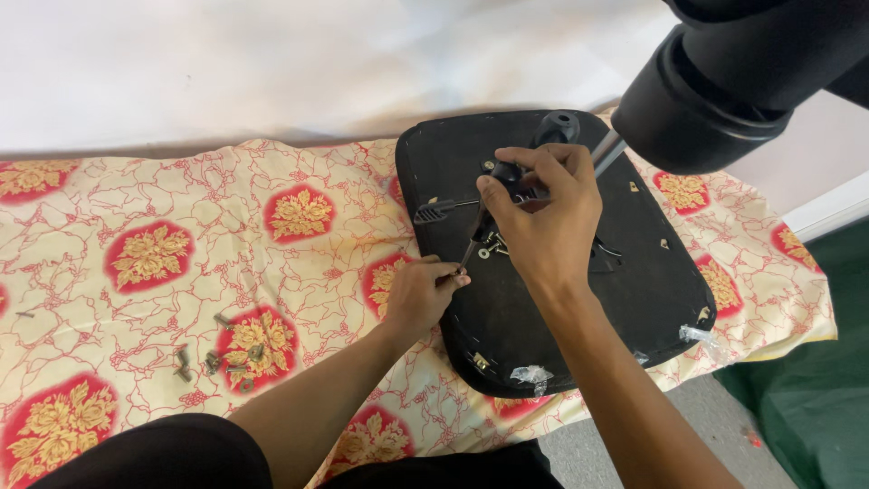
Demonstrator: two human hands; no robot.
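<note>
An upturned black chair seat [634, 290] lies on a floral cloth. My right hand [543, 213] grips the dark handle of a screwdriver [477, 237] that slants down to the seat's left edge. My left hand [421, 292] pinches the screwdriver's tip, or a small screw there, at that edge; which one I cannot tell. Loose washers and screws [493, 244] lie on the seat just under my right hand. A black lever [444, 210] with a ribbed grip sticks out to the left of the seat's metal mechanism, which my right hand mostly hides.
A cream cloth with red and gold flowers [154, 254] covers the mattress. Several bolts and screws [222, 358] lie scattered on it at the left. A large black chair part [724, 91] hangs over the top right. Green fabric [815, 398] lies on the floor at right.
</note>
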